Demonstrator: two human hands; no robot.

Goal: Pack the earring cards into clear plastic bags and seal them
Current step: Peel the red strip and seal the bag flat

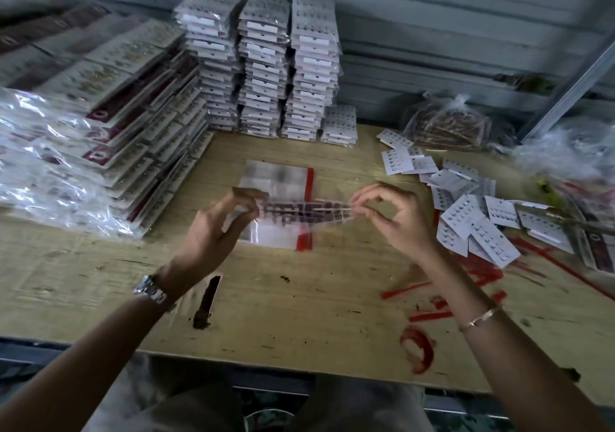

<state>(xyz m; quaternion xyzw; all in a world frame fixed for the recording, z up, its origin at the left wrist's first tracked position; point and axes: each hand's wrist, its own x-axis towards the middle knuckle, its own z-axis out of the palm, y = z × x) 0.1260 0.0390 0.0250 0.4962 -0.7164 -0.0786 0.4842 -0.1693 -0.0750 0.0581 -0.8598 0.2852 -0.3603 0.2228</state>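
A blurred card [304, 213] in clear plastic is held level at centre frame, just above a pile of bags [276, 178] with red strips lying on the desk [299, 298]. The left grip [216, 228] pinches its left end and the right grip [389, 218] pinches its right end. Loose cards [472, 218] lie scattered at right. Tall stacks [269, 65] of packed cards stand at upper centre, with larger packs [109, 99] at upper left.

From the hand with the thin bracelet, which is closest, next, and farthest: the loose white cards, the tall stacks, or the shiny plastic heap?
1. Loose white cards, just right of the right hand.
2. Tall stacks, at the back.
3. Shiny plastic heap, far left.
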